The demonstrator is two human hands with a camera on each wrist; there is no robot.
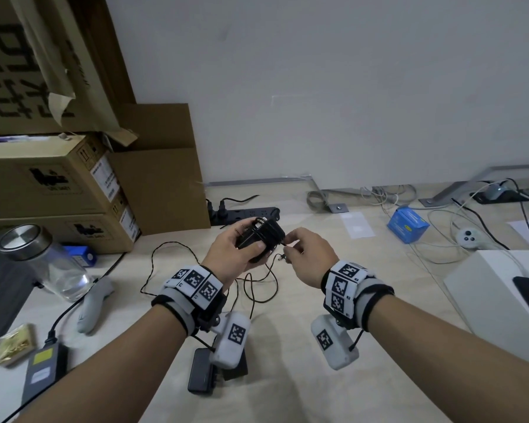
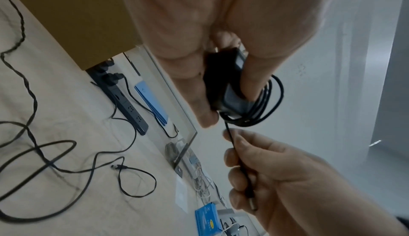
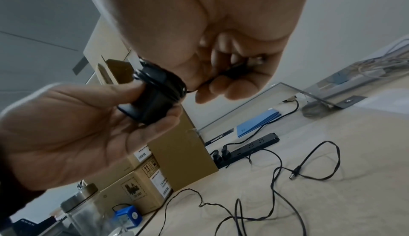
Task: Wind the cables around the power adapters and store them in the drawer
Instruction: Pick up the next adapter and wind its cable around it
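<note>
Fingers [image 3: 219, 89] of our right hand [image 1: 306, 254] pinch the last free stretch of the cable [image 2: 238, 154], with its plug end tucked under the curled fingers near the palm. Fingers and thumb of our left hand [image 1: 229, 254] curl round the black power adapter [image 1: 258, 236], thumb on its face, just left of centre in the head view. Several turns of cable already lie round the adapter's body; in the left wrist view they bulge out loosely to the right of the thumb.

We judge the loose coils the main risk: if our right hand lets the tail slacken, or our left thumb shifts, the turns could slide off the adapter's end and spring open. Tucking the plug under a turn calls for a firm pull, and too hard a pull might kink the thin cable at the adapter.

Below our hands on the bench [image 1: 303, 401], a second thin cable [image 1: 153, 270] sprawls in loops, unwound, and could snag a wrist. Another dark adapter [image 1: 200, 374] lies at lower centre. We see no drawer in any view.
</note>
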